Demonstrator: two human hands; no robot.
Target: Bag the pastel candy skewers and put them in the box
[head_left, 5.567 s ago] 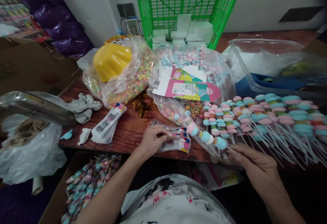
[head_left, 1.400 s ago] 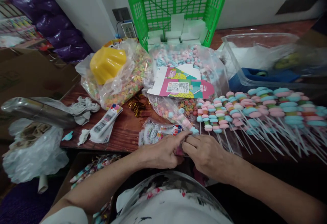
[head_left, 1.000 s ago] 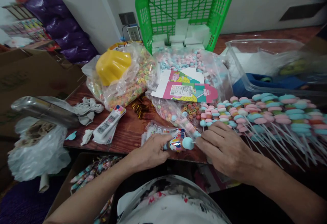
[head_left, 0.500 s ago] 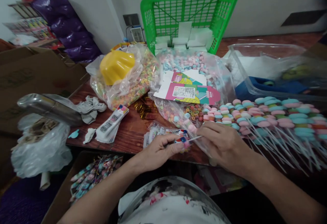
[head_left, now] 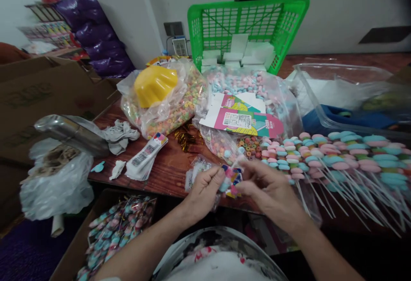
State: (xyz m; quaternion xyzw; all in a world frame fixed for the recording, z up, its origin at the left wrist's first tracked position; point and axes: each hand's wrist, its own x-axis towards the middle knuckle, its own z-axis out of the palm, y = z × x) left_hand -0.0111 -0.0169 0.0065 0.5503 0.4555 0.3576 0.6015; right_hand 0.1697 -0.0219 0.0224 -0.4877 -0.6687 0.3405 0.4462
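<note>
**Brown wooden worktop, full of sweets**

Brown wood shows on the worktop [head_left: 167, 170] between bags of sweets. Your two hands meet at 6 o'clock, close to your body. Your left hand [head_left: 205, 189] pinches a little printed bag [head_left: 235, 185]. Your right hand [head_left: 271, 187] pinches the candy stick [head_left: 227, 177] that sits in that bag. Its thin white stick pokes up towards 12 o'clock.

The candy stick looks very light. The sweets look soft, so a hard squeeze could squash them. The stick looks thin and bendy, so I would hold it near the sweets. The bag looks thin and slippery, so hold it by its edge.

More candy sticks [head_left: 321, 152] lie in rows at 3 o'clock. A green basket [head_left: 289, 20] stands at 12 o'clock. A yellow scoop [head_left: 154, 84] rests at 11 o'clock. Wrapped sweets [head_left: 122, 225] lie at 7 o'clock.
</note>
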